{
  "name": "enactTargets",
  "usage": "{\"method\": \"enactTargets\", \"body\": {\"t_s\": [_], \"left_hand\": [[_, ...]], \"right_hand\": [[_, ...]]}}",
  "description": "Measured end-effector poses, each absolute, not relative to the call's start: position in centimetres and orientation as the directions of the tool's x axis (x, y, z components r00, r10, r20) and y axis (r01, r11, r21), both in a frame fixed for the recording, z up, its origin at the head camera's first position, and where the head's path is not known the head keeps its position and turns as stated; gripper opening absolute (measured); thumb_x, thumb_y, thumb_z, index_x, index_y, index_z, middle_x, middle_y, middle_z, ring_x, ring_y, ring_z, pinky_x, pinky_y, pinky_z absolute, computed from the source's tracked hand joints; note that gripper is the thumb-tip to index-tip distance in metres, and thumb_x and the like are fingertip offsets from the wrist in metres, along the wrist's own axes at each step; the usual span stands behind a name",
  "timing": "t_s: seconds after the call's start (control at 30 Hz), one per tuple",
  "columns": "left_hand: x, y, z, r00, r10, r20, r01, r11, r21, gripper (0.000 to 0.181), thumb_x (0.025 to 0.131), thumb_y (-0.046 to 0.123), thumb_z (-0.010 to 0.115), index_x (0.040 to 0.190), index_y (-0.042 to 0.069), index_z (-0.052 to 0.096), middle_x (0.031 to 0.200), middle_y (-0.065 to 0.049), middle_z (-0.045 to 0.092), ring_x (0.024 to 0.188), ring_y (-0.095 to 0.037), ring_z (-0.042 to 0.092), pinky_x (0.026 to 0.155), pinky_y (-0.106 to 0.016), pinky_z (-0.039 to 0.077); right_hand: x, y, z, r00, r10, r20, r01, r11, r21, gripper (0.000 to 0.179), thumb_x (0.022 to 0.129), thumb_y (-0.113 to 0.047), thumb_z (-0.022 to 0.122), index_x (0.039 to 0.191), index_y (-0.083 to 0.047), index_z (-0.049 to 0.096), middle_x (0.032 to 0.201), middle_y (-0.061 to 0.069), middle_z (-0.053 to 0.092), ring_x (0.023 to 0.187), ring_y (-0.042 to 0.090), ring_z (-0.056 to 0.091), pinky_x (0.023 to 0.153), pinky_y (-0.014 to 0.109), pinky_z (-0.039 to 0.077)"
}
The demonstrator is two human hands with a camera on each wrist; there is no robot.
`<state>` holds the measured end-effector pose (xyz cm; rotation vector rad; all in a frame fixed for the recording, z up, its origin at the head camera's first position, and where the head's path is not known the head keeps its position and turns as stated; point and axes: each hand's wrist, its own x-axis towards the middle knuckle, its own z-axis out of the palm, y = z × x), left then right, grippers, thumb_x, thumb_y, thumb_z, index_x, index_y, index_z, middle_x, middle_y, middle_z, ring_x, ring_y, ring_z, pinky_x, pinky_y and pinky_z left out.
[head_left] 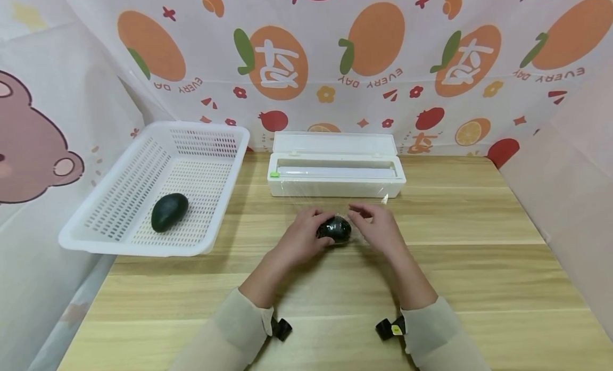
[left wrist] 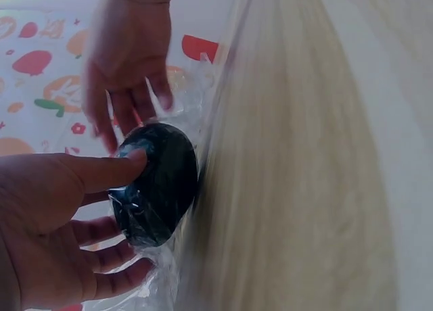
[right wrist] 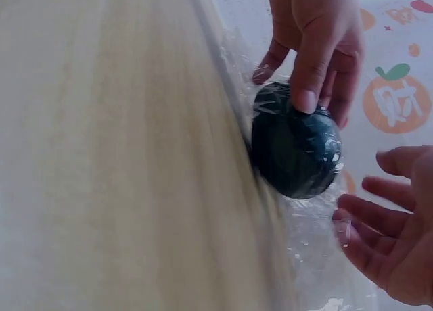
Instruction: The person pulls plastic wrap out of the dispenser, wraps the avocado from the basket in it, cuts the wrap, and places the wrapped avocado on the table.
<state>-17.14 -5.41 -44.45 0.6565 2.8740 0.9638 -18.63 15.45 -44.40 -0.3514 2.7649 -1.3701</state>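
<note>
A dark green avocado (head_left: 338, 230), covered in shiny cling film (right wrist: 314, 253), is on the wooden table in front of the white film box. My left hand (head_left: 303, 237) holds it from the left, thumb on the near side and fingers around the far side. Just to its right is my right hand (head_left: 379, 228), fingers loosely bent and apart from the avocado in the right wrist view. Loose film spreads beneath and beside the fruit, reaching back toward the box.
The white cling film box (head_left: 335, 188) stands at the back, lid raised, its roll (head_left: 337, 172) showing and a green slider at its left end. On the left, a white plastic basket (head_left: 217, 222) contains another avocado (head_left: 170, 212). A printed cloth (head_left: 325, 57) hangs behind the table.
</note>
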Motion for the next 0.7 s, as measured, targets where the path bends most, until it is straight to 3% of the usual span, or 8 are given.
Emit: {"method": "enactTargets", "body": {"t_s": [0.1, 0.23, 0.4, 0.57, 0.7], "left_hand": [[-17.4, -5.6, -44.6, -0.909, 0.409, 0.078, 0.37, 0.709, 0.6, 0.059, 0.084, 0.023, 0.08, 0.137, 0.014, 0.058, 0.127, -0.009, 0.056, 0.122, -0.029, 0.05, 0.103, -0.046, 0.044], [-17.8, -5.8, -44.6, -0.906, 0.418, 0.064, 0.367, 0.702, 0.611, 0.057, 0.084, 0.025, 0.08, 0.136, 0.013, 0.059, 0.129, -0.008, 0.058, 0.123, -0.028, 0.052, 0.106, -0.045, 0.042], [-17.5, -6.2, -42.8, -0.928, 0.37, 0.051, 0.307, 0.676, 0.67, 0.059, 0.081, 0.019, 0.082, 0.135, 0.011, 0.058, 0.132, -0.008, 0.059, 0.121, -0.026, 0.056, 0.1, -0.043, 0.048], [-16.7, -5.8, -41.3, -0.928, 0.369, 0.053, 0.234, 0.464, 0.854, 0.049, 0.082, 0.004, 0.078, 0.128, 0.005, 0.062, 0.122, -0.012, 0.063, 0.108, -0.025, 0.06, 0.083, -0.035, 0.056], [-16.5, -5.1, -42.4, -0.923, 0.384, 0.031, 0.211, 0.438, 0.874, 0.044, 0.083, 0.002, 0.077, 0.125, 0.002, 0.063, 0.122, -0.01, 0.064, 0.107, -0.022, 0.06, 0.089, -0.035, 0.054]], "right_hand": [[-18.5, 15.2, -44.3, -0.96, -0.248, 0.131, -0.257, 0.588, -0.767, 0.035, 0.092, -0.032, 0.069, 0.123, -0.015, 0.069, 0.12, 0.004, 0.068, 0.103, 0.026, 0.064, 0.079, 0.043, 0.056], [-18.7, 14.5, -44.6, -0.925, -0.362, 0.113, -0.325, 0.604, -0.727, 0.037, 0.088, -0.03, 0.075, 0.122, -0.015, 0.069, 0.124, 0.002, 0.065, 0.106, 0.024, 0.064, 0.089, 0.043, 0.053], [-19.3, 14.0, -44.3, -0.938, -0.347, 0.022, -0.249, 0.626, -0.739, 0.037, 0.084, -0.029, 0.078, 0.118, -0.018, 0.071, 0.115, 0.001, 0.069, 0.099, 0.022, 0.065, 0.085, 0.041, 0.053], [-19.8, 14.1, -43.5, -0.934, -0.347, -0.085, -0.164, 0.63, -0.759, 0.034, 0.085, -0.03, 0.077, 0.117, -0.019, 0.072, 0.11, 0.001, 0.07, 0.096, 0.021, 0.064, 0.075, 0.035, 0.054], [-20.2, 14.2, -43.2, -0.923, -0.367, -0.116, -0.156, 0.632, -0.759, 0.033, 0.087, -0.028, 0.075, 0.118, -0.019, 0.071, 0.114, 0.001, 0.07, 0.098, 0.02, 0.065, 0.079, 0.034, 0.055]]}}
